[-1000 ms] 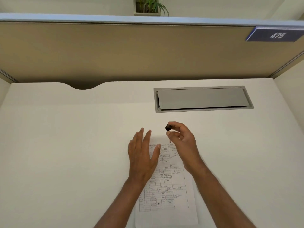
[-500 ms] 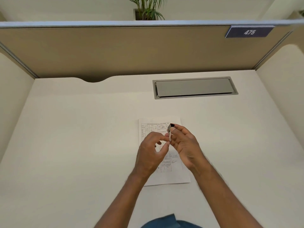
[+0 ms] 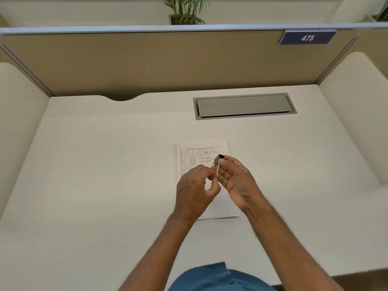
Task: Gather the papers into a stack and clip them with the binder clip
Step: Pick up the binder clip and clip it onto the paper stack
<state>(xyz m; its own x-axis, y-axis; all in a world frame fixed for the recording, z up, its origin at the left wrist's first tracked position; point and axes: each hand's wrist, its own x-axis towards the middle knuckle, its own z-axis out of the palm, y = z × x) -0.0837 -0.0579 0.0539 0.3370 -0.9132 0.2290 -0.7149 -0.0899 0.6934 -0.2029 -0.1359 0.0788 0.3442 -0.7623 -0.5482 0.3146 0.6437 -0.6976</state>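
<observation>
Head view: the pale tabletop (image 3: 88, 185) is closed in on three sides. A tan partition (image 3: 147, 66) runs along its far edge, and cream side panels stand at the left (image 3: 19, 127) and right (image 3: 357, 122). The far edge has a shallow curved notch (image 3: 120, 97) left of centre, and a grey cable hatch (image 3: 244, 106) is set flush into the surface right of centre. A blue plate reading 475 (image 3: 307, 37) hangs at the partition's upper right, with a potted plant (image 3: 185, 11) behind the partition. Wide bare surface lies to the left and right of the papers, and more between them and the hatch; the near edge meets the person's blue clothing (image 3: 218, 278).

The papers (image 3: 195, 156) lie flat in the middle of the tabletop as one squared pile, long side running away from the person, with a printed table and some handwriting on the top sheet. How many sheets there are cannot be told.

Both hands hover over the lower half of the pile. The right hand (image 3: 237, 181) pinches the binder clip (image 3: 218, 162) between thumb and forefinger, black body pointing away, silver wire handles toward the person. The left hand (image 3: 195, 190) is curled, its fingertips at the ends of the handles. The clip is held above the sheet, not on any edge.
</observation>
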